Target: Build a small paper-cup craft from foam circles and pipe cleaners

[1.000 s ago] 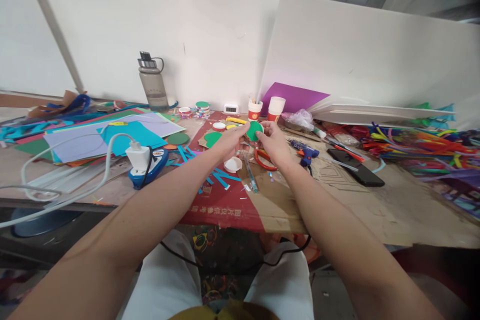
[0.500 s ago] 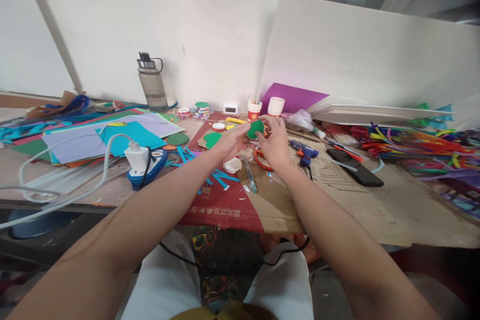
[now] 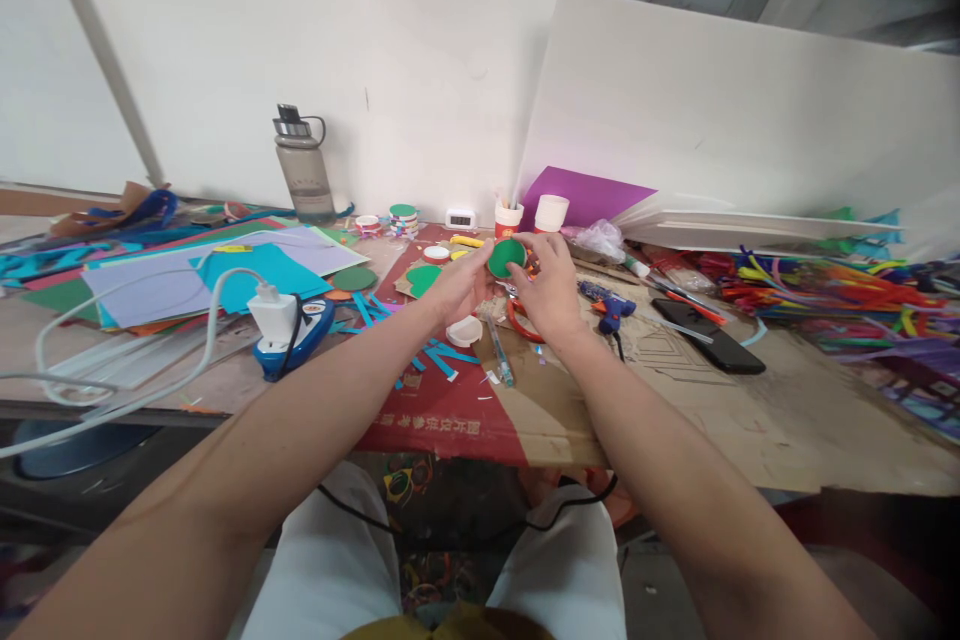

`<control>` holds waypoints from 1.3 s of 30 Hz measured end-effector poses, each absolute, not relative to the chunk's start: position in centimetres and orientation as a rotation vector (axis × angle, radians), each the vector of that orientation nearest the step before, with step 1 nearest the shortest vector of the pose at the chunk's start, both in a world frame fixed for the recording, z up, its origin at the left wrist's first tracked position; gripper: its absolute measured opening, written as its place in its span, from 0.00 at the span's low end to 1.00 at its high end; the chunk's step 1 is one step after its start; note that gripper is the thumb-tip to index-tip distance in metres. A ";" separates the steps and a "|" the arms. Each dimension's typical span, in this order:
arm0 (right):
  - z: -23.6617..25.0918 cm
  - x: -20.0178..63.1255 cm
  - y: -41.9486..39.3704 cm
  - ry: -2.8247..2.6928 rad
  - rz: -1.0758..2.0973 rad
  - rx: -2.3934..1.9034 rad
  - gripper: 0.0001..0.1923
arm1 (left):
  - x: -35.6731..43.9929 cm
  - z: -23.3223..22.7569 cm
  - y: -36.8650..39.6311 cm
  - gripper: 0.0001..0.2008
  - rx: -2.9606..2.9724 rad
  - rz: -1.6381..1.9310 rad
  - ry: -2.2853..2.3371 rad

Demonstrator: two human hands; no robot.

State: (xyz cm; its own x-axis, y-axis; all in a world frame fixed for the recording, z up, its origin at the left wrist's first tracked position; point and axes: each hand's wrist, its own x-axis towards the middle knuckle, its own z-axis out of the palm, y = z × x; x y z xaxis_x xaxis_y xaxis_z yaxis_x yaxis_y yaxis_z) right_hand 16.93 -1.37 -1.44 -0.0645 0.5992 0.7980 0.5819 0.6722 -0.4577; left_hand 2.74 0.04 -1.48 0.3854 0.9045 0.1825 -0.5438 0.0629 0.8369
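The right hand (image 3: 551,280) pinches the right rim of a green disc (image 3: 508,259), thumb on its face; the left hand (image 3: 465,285) grips the opposite rim, its fingertips partly hidden. Round, so without a long axis, the disc tilts towards the wearer, equally near both hands. Below lie a white lid (image 3: 464,331) and a pen (image 3: 500,355), back from the cardboard's (image 3: 559,445) front edge.

matt green paper-look disc (image 3: 504,258), translucent smooth plastic bottle (image 3: 306,185), glossy black phone (image 3: 729,350), matt brown cardboard (image 3: 750,435), smooth white board (image 3: 735,120)
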 end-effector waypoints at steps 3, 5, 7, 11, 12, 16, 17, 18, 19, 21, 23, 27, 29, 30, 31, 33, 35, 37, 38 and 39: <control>-1.4 17.0 -1.3 -1.719 -0.017 -0.951 0.18 | 2.9 -1.6 0.0 0.13 0.997 1.178 0.430; -1.4 17.0 -1.3 -1.709 -0.018 -0.941 0.16 | 3.0 -1.7 -0.1 0.12 0.998 1.208 0.425; -1.4 17.0 -1.3 -1.700 -0.014 -0.926 0.15 | 3.0 -1.8 -0.2 0.12 1.011 1.233 0.431; -1.4 17.0 -1.2 -1.694 -0.014 -0.921 0.12 | 3.0 -1.9 -0.2 0.14 1.066 1.242 0.430; -1.4 17.0 -1.2 -1.695 -0.009 -0.929 0.12 | 3.0 -1.9 -0.2 0.14 1.079 1.243 0.426; -1.4 17.0 -1.2 -1.695 0.004 -0.942 0.10 | 2.9 -1.8 -0.2 0.14 1.105 1.242 0.436; -1.4 17.0 -1.2 -1.695 0.001 -0.937 0.10 | 2.9 -1.9 -0.2 0.14 1.108 1.244 0.437; -1.3 17.0 -1.2 -1.698 -0.003 -0.933 0.10 | 3.0 -1.9 -0.2 0.14 1.112 1.247 0.435; -1.3 17.0 -1.2 -1.701 -0.006 -0.933 0.10 | 3.0 -2.0 -0.2 0.14 1.115 1.251 0.433; -1.2 16.9 -1.3 -1.701 -0.002 -0.943 0.09 | 2.9 -2.0 -0.1 0.14 1.118 1.259 0.437; -1.1 16.9 -1.4 -1.680 0.020 -0.963 0.09 | 2.8 -1.9 -0.1 0.13 1.125 1.250 0.447; -1.0 16.7 -1.6 -1.674 0.132 -0.965 0.07 | 2.1 -1.6 0.2 0.14 1.151 1.126 0.504; -1.0 16.7 -1.5 -1.712 0.189 -0.947 0.07 | 1.8 -1.6 0.4 0.16 1.173 1.086 0.545; -1.1 16.7 -1.5 -1.726 0.205 -0.943 0.07 | 1.7 -1.7 0.5 0.15 1.185 1.092 0.558; -1.1 16.6 -1.5 -1.732 0.213 -0.944 0.07 | 1.7 -1.7 0.6 0.15 1.192 1.103 0.565; -1.1 16.6 -1.5 -1.726 0.209 -0.954 0.07 | 1.8 -1.8 0.7 0.15 1.191 1.122 0.569; -1.0 16.6 -1.7 -1.728 0.197 -0.945 0.08 | 1.9 -1.8 0.7 0.15 1.169 1.125 0.558; -0.7 16.6 -2.0 -1.745 0.177 -0.913 0.07 | 1.7 -1.6 0.9 0.16 1.140 1.131 0.546; -0.6 16.6 -2.2 -1.750 0.176 -0.897 0.07 | 1.6 -1.5 1.1 0.17 1.126 1.135 0.546; -0.5 16.6 -2.3 -1.744 0.191 -0.888 0.06 | 1.3 -1.5 1.3 0.18 1.110 1.145 0.552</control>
